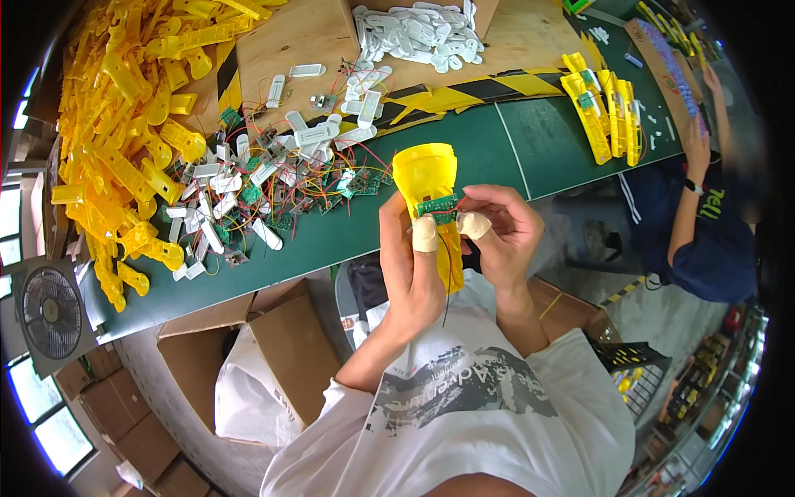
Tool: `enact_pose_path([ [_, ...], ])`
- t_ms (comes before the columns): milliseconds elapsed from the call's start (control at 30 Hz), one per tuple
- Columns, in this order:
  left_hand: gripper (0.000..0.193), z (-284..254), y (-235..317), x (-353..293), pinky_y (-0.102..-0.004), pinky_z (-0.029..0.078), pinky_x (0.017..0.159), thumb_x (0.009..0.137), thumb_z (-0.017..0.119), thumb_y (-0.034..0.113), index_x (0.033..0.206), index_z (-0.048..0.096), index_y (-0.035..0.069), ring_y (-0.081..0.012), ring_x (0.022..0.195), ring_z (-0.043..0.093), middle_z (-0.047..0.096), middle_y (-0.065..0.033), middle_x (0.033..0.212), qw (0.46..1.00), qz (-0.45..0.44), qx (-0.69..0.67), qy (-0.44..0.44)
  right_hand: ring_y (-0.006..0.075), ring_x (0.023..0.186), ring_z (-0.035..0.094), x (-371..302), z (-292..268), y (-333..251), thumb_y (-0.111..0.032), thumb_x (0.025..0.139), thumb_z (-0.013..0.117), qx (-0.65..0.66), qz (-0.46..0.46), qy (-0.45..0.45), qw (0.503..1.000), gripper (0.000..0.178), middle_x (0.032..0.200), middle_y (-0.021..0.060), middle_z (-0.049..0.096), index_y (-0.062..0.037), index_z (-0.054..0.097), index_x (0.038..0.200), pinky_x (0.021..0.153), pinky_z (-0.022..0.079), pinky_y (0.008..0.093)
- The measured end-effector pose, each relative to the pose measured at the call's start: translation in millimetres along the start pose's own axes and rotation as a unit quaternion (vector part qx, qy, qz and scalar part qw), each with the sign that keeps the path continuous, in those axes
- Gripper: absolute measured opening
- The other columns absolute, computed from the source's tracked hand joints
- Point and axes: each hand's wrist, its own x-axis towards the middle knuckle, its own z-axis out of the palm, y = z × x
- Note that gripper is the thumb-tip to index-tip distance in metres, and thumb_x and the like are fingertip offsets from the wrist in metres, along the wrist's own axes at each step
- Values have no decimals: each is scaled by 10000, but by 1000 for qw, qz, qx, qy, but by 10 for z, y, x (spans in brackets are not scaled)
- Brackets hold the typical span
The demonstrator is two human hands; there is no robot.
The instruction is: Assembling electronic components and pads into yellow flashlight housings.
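In front of my chest, my left hand (408, 269) is closed around a yellow plastic shell (424, 168) with a flared upper end. A small green circuit board (436, 209) lies across the shell, with red wire at its right end and a dark wire hanging below. My left thumb presses at the board's lower left edge. My right hand (503, 236) pinches at the board's right end; its exact fingertip contact is partly hidden. Both thumbs wear beige coverings. Left of my hands, a tangled pile of wired circuit boards and white plastic pieces (273, 170) spreads over the green table (331, 244).
Yellow shells (124, 124) are heaped at the left. A box of white parts (418, 33) stands at the back. Several yellow shells (609, 116) lie at the right, near a co-worker (704, 199). Below the table are an open cardboard box (290, 356) and a fan (51, 306).
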Motion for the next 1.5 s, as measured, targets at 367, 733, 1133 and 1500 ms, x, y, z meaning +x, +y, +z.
enact_pose_path([
  [367,376,-3,-63,66,-274,537,650,1057,370,152,1388,324,-22,-147,803,602,566,-147,1122,996,53,60,-27,71,656,591,76,34,-39,-51,913,682,68,124,-21,990,306,933,101,703,67,623,1189,478,425,192],
  [733,409,-416,-110,276,-302,551,552,1064,359,241,1415,278,45,-234,661,668,575,-266,1231,996,-47,-61,40,134,789,668,913,-261,158,-190,974,623,-87,100,-91,987,269,956,91,714,36,668,1113,717,544,270],
  [1133,373,-570,-87,262,-312,550,535,1057,370,265,1384,377,86,-238,666,669,574,-216,1182,996,-21,-61,56,301,782,703,2451,-539,543,-273,759,751,-635,79,-66,765,298,850,137,734,-37,735,940,741,541,378],
  [1500,345,-561,-105,405,-303,551,573,1033,433,226,1350,390,96,-230,721,659,573,-185,1128,994,-35,-98,32,85,726,579,1139,-36,181,-34,876,665,84,213,-192,954,386,911,57,672,-11,563,1248,634,458,216],
])
